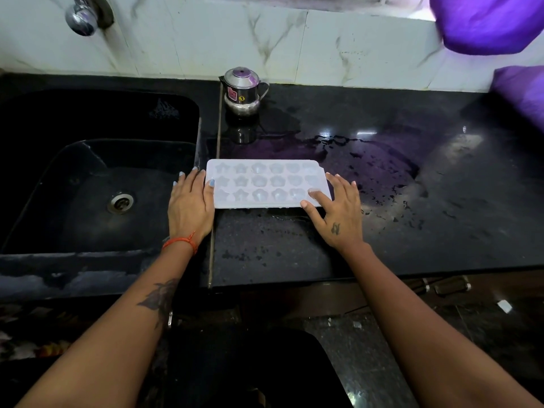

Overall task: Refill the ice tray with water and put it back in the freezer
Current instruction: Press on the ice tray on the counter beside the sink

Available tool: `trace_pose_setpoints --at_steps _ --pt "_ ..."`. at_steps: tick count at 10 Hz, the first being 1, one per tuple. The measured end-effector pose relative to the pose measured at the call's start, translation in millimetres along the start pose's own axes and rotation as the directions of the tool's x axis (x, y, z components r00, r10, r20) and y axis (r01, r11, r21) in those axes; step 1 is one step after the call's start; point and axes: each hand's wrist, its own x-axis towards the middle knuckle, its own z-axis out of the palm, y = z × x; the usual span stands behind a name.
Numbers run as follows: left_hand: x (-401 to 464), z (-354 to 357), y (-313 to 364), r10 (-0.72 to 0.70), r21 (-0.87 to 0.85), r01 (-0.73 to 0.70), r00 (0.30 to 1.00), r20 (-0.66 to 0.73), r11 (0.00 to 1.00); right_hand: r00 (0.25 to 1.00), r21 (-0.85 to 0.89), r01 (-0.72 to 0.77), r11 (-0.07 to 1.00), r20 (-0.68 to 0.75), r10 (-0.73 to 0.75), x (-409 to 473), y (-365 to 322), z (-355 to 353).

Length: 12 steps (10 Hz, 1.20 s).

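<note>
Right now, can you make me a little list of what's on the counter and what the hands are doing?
ice tray: white, flat on the wet black counter, beside the sink
tray cups: star and flower shapes; water level unclear
left hand: at the tray's left end, fingers straight, thumb on the rim
right hand: at the tray's right end, thumb and finger on the corner
steel pot: lidded, behind the tray by the wall
tap: above the sink, no water running

Wet bench (pixel 412 219) lies open right of centre; a steel pot (pixel 242 91) blocks the upper middle, the sink (pixel 97 184) drops away at left.
</note>
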Motion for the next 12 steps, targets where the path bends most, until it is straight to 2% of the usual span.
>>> trace_pose_setpoints --at_steps 3,6,12 --pt "1.0 1.1 -1.6 0.008 -0.009 -0.008 1.0 -0.001 1.0 1.0 0.014 0.001 1.0 -0.026 -0.001 -1.0 0.9 2.1" --pt "0.4 -0.1 -1.0 0.011 -0.012 -0.011 1.0 -0.001 1.0 0.997 -0.052 -0.076 0.996 -0.003 0.076 -2.6 -1.3 0.0" --pt "0.3 0.7 -1.8 0.01 -0.006 -0.01 1.0 -0.004 1.0 1.0 0.022 -0.008 1.0 -0.02 0.008 -2.6 -0.9 1.2"
